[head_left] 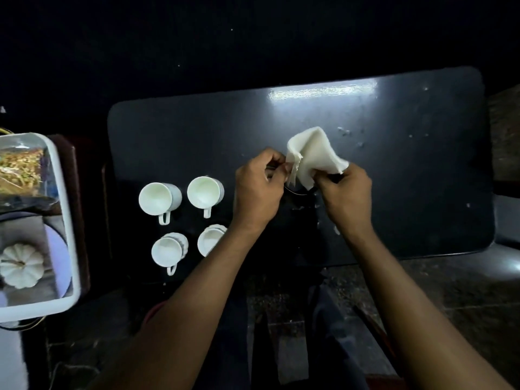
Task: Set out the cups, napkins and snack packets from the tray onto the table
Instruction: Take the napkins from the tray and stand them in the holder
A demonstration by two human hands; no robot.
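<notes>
1. Both hands pinch one white napkin (312, 156) above the middle of the table (394, 192). The left hand (259, 190) has thumb and fingertips pressed together on the napkin's left edge, where loose layers hang down. The right hand (346, 192) is closed on its lower right corner.
2. The napkin is lifted and half unfolded, bulging upward between the two grips (whether its lowest fold touches the table I cannot tell).
3. Four white cups stand toward the table's left end in two rows, all with handles pointing to the near edge. The far row holds a plain cup (159, 199) and a second one (204, 192) just beside it. The near row holds a ribbed cup (168, 249) and another (211, 240), which is partly hidden by the left forearm.
4. The table is dark, glossy and round-cornered. A bright strip of light reflects near its far edge, and small pale specks are scattered over its right half.
5. A white tray (63, 192) sits off the table's left end on a dark wooden stand. It holds a clear snack packet (21, 173) of yellowish strands at its far end, and a white ridged, pumpkin-shaped piece (21, 266) at its near end.
6. The room is very dark. Beyond the far edge nothing can be made out, and speckled stone flooring shows below the near edge.
</notes>
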